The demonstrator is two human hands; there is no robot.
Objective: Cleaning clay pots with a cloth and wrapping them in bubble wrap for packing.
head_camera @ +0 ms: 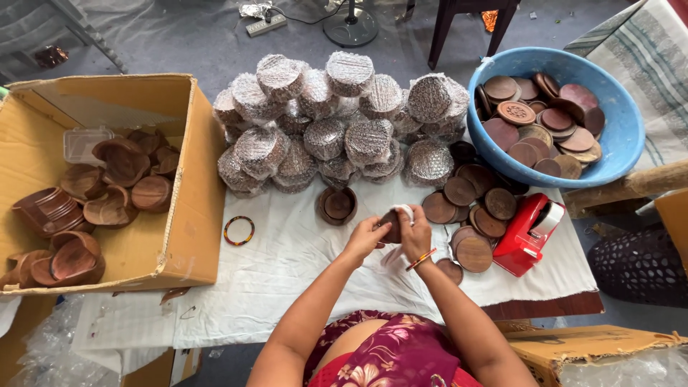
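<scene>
Your left hand [367, 236] and right hand [416, 233] both close around one round wooden piece [391, 226] with white wrap, held above the white cloth [287, 265], near the wrapped stack [337, 122] beyond.

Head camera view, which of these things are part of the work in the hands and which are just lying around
In use:
left hand and right hand on a dark wooden disc with white wrap
bubble-wrapped discs
loose wooden discs
blue basin of discs
red tape dispenser
cardboard box of wooden bowls

Lying about:
beaded bangle
power strip
fan base
</scene>
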